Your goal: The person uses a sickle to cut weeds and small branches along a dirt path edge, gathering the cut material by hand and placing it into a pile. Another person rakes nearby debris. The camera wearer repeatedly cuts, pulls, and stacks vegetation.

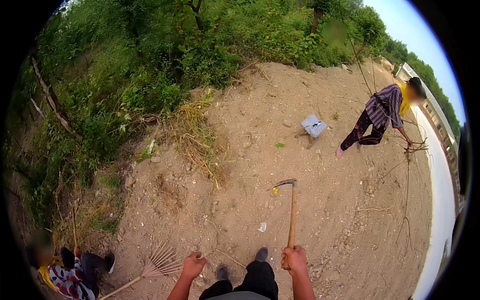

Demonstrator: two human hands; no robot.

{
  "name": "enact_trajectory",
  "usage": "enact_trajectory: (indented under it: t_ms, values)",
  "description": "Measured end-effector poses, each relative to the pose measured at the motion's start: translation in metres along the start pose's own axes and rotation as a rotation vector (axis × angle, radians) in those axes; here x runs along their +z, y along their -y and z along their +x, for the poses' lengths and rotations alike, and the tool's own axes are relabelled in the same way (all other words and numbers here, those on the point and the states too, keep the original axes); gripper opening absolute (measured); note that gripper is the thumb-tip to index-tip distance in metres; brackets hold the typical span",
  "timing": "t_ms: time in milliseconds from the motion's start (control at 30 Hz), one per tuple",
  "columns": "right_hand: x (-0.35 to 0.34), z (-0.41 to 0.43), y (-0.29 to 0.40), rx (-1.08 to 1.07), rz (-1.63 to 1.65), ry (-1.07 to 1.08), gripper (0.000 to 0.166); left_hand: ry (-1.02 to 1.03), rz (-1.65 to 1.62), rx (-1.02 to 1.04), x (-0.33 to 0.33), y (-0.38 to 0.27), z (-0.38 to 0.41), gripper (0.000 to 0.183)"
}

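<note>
My right hand (294,259) is closed around the lower end of the wooden handle of a sickle (292,221). Its curved metal blade points left, above the dirt, near a small yellow thing (275,191). To the left, my left hand (194,264) hangs with fingers partly curled and thumb apart, holding nothing. Left of that hand, a fan-shaped rake (163,262) lies with its tines near the ground; its handle runs to the lower left. My shoes show on the dirt between my hands.
A person (386,108) at the right bends, gripping dry branches (408,168). Another person (71,275) sits low at the left, holding a stick. A stool with a grey cover (314,126) stands ahead. Pulled weeds (195,135) lie by green bushes (150,56). A white wall (440,187) borders the right.
</note>
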State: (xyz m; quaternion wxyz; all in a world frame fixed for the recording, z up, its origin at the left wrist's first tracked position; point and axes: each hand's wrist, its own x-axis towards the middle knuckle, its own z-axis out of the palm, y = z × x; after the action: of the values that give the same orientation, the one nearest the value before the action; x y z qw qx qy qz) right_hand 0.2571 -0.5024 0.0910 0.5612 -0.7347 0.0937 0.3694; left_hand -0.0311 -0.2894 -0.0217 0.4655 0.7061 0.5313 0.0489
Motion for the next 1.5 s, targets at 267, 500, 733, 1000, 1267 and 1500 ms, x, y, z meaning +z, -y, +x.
enact_trajectory:
  t_ms: [267, 500, 733, 1000, 1267, 1500]
  values:
    - [0.002, 0.176, 0.150, -0.045, 0.000, 0.094, 0.016, -0.237, -0.083, -0.093, 0.037, -0.081, 0.118, 0.048]
    - [0.040, 0.268, 0.270, -0.062, -0.071, 0.129, 0.014, -0.143, -0.076, -0.455, 0.094, -0.048, 0.138, 0.044]
    - [0.095, 0.401, 0.362, -0.129, 0.017, 0.054, 0.014, 0.047, -0.247, -0.794, 0.131, -0.034, 0.202, 0.042]
    - [0.134, 0.480, 0.455, -0.056, 0.020, -0.060, 0.013, -0.217, -0.590, -0.647, 0.072, -0.150, 0.399, 0.031]
    - [0.155, 0.560, 0.522, -0.043, 0.019, -0.184, 0.012, -0.360, -0.592, -0.510, 0.037, -0.227, 0.547, 0.034]
    - [0.167, 0.696, 0.571, 0.053, -0.057, -0.140, 0.013, -0.355, -0.203, -0.473, 0.052, -0.334, 0.659, 0.044]
